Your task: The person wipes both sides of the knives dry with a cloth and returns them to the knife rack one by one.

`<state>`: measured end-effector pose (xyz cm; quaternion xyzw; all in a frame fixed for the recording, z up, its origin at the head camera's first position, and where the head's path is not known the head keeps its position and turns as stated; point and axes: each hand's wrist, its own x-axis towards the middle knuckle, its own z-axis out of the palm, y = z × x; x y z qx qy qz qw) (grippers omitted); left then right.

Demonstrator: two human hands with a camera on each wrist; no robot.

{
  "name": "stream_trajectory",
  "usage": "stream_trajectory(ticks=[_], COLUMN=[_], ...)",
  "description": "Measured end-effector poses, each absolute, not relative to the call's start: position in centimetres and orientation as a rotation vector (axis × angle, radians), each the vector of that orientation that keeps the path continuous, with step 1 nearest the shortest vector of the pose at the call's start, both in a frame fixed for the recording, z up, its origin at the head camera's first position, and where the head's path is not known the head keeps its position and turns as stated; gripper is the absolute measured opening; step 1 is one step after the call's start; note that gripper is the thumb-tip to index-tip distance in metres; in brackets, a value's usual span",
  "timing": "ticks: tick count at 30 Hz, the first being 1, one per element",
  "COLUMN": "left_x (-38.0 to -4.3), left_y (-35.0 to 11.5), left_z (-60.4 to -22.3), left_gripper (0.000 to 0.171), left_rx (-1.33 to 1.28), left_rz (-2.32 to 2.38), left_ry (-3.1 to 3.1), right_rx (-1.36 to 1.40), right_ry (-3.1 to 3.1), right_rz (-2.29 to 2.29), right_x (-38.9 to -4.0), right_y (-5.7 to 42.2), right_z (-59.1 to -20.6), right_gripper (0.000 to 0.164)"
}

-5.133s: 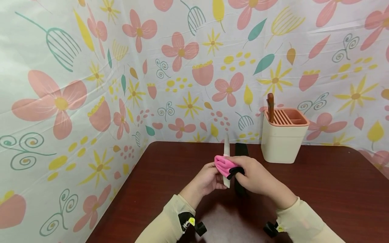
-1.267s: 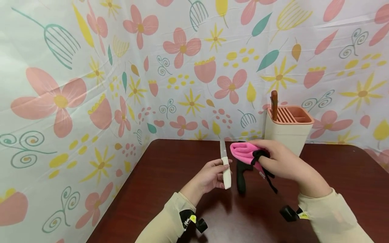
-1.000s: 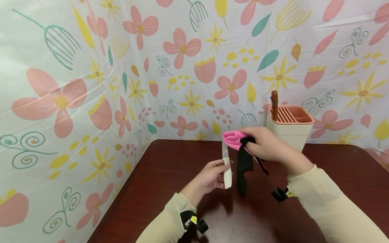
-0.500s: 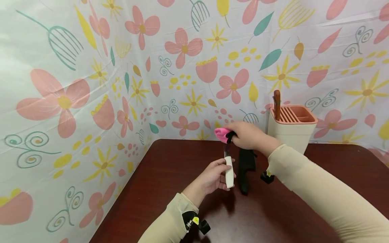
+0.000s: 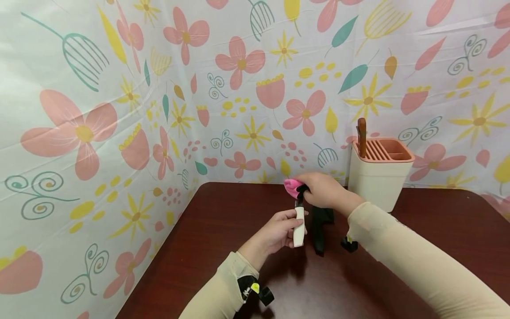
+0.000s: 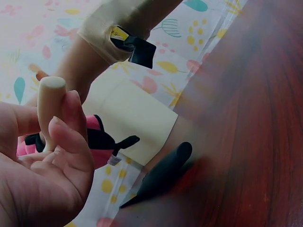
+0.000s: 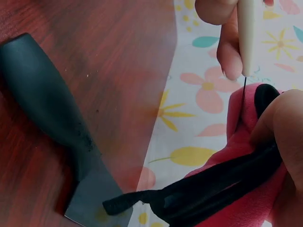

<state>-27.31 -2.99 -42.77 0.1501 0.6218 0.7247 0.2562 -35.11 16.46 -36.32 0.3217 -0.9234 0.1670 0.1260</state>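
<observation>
Unreadable tag [image 6: 114, 161] on pink cloth [image 5: 292, 188]

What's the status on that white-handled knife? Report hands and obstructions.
Left hand gripping white-handled knife. Right hand holding black-trimmed pink cloth against its blade. Broad black cleaver lying close by, apparently not in the way.

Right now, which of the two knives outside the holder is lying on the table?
The black cleaver: it lies on the table, whereas the white-handled knife is held up in the left hand.
</observation>
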Motion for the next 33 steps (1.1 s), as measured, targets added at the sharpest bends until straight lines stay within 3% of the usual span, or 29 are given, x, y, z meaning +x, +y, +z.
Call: stream_trajectory(ticks=[10, 20, 33], left_x=[-27.3, -27.3, -27.4], left_y=[-2.5, -2.5, -2.9], left_z=[-43.4, -43.2, -43.2], left_gripper=[0.043, 0.023, 0.029], left_rx=[0.424, 0.413, 0.384], left_rz=[1.97, 2.004, 2.015], left_ry=[1.696, 1.697, 1.709], right_rx=[0.95, 0.98, 1.022], right_ry=[-2.676, -2.619, -2.629], right_rz=[0.389, 0.388, 0.455], right_x=[-33.8, -32.4, -31.0], right_y=[16.5, 15.6, 15.1], right_z=[-36.4, -36.0, -36.2], right_gripper=[0.04, 0.033, 0.022])
